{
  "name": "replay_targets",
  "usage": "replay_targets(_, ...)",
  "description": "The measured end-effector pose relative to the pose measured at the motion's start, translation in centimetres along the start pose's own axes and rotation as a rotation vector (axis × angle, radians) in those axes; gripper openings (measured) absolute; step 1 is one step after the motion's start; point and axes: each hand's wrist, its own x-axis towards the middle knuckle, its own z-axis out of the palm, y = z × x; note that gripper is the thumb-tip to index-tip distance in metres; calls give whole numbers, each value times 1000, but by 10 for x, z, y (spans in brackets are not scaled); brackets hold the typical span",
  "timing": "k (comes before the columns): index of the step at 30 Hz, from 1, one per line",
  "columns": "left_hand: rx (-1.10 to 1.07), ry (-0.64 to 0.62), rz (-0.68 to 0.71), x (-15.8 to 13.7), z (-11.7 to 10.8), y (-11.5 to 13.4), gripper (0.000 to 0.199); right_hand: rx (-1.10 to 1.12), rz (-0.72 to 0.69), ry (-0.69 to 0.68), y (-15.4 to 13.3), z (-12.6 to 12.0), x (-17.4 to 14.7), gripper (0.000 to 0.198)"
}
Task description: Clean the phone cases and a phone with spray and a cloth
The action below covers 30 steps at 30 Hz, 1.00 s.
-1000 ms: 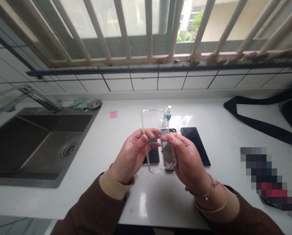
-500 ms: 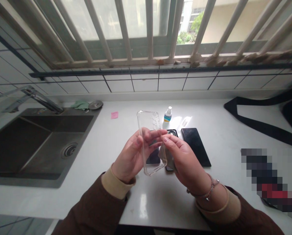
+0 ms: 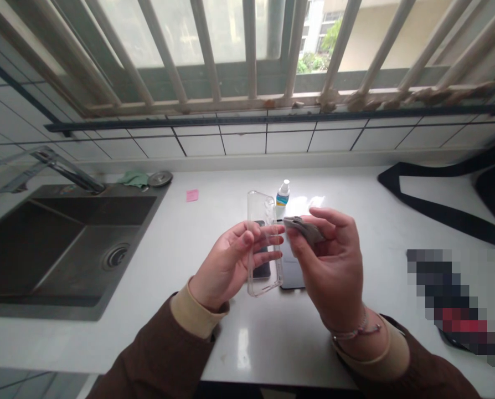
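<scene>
Your left hand (image 3: 225, 261) holds the clear case (image 3: 266, 249), long axis roughly twelve-to-six, at nine o'clock from your right hand (image 3: 334, 263), which pinches the grey cloth (image 3: 304, 229).

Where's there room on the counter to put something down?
There's bare counter between the sink and the left hand, below the pink note. Another free patch lies between the bottle and the black strap. It's crowded in the middle: clear case in the left hand, grey cloth in the right hand, phones underneath.
</scene>
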Motion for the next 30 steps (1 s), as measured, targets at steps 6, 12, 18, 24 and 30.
replay_targets(6, -11, -4, -27, -1, 1, -4, 39, -123, -177, -117, 3, -1, -9, 51)
replay_targets(12, 22, 6, -33, 0, -1, -7, 38, -331, -370, -231, 3, -4, -8, 49)
replay_targets(18, 47, 21, -35, 1, -2, -4, 41, -197, -362, -340, 3, -2, -7, 45)
replay_targets(24, 45, 15, -45, 1, -4, -6, 40, -173, -232, -286, 4, -2, -10, 39)
replay_targets(30, 5, -13, -67, 0, 1, -6, 41, -41, -36, -102, 3, 0, -8, 28)
